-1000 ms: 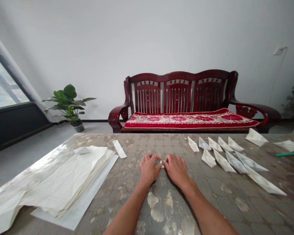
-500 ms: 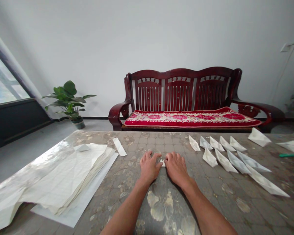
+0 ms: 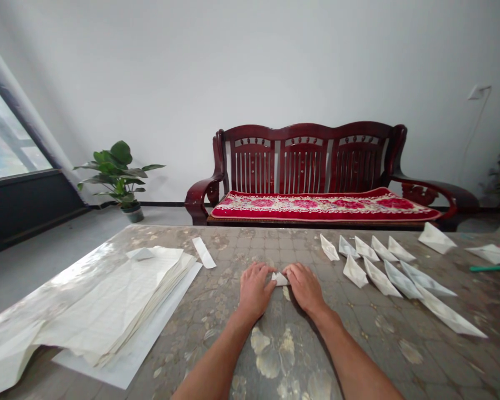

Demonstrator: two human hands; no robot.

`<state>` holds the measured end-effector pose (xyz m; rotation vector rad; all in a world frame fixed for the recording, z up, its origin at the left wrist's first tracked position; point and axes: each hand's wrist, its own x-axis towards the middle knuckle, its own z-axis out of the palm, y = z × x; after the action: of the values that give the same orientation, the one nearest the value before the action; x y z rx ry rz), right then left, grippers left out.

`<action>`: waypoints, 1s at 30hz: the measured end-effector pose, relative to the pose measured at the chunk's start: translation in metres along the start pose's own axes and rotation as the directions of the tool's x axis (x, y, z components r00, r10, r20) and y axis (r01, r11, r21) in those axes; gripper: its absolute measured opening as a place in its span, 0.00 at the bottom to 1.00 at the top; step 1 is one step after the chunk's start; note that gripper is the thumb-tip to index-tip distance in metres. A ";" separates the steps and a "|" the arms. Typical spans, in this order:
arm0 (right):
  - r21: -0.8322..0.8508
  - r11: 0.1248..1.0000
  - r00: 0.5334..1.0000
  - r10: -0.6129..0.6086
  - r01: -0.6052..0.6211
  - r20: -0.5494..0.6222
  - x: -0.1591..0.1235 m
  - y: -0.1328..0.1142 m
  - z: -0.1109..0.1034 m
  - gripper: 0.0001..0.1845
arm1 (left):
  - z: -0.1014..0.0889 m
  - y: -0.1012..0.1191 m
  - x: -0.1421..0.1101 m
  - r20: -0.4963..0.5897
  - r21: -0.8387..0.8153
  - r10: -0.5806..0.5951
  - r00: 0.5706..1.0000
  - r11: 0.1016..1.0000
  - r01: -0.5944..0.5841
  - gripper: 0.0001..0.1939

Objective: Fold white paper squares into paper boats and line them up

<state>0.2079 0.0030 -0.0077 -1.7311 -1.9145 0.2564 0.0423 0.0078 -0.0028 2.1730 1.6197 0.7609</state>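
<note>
A small folded piece of white paper (image 3: pixel 280 278) lies on the patterned table (image 3: pixel 283 344) in front of me. My left hand (image 3: pixel 254 289) and my right hand (image 3: pixel 305 287) rest side by side on it, fingers curled down and pressing its two ends against the table top. Only the middle of the paper shows between the hands. To the right stand rows of several finished white paper boats (image 3: pixel 383 266). On the left lies a thick stack of white paper sheets (image 3: pixel 116 303).
A loose paper strip (image 3: pixel 203 252) lies beyond the stack. More folded paper (image 3: pixel 436 238) and a green pen (image 3: pixel 489 268) sit at the far right. Behind the table stand a dark wooden bench with a red cushion (image 3: pixel 316 203) and a potted plant (image 3: pixel 119 178).
My hands have drawn slightly apart, so more of the small folded paper shows between them. The camera has shifted a little.
</note>
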 end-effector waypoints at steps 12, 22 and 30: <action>0.394 0.919 0.998 0.006 0.018 -0.058 0.001 0.010 0.001 0.17 | 0.001 -0.004 -0.005 -0.049 -0.272 0.112 0.992 0.955 -0.122 0.25; 0.448 0.893 0.998 -0.019 0.041 -0.053 -0.002 0.005 -0.005 0.11 | -0.002 -0.002 -0.006 -0.110 -0.340 0.067 0.992 0.935 -0.101 0.10; 0.390 0.920 0.998 -0.033 0.048 -0.044 -0.003 0.001 -0.005 0.08 | -0.004 0.001 -0.006 -0.096 -0.306 0.055 0.994 0.948 -0.082 0.07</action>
<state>0.2115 -0.0004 -0.0053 -1.4179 -1.7272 0.5482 0.0393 0.0021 -0.0003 2.0015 1.3605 1.0656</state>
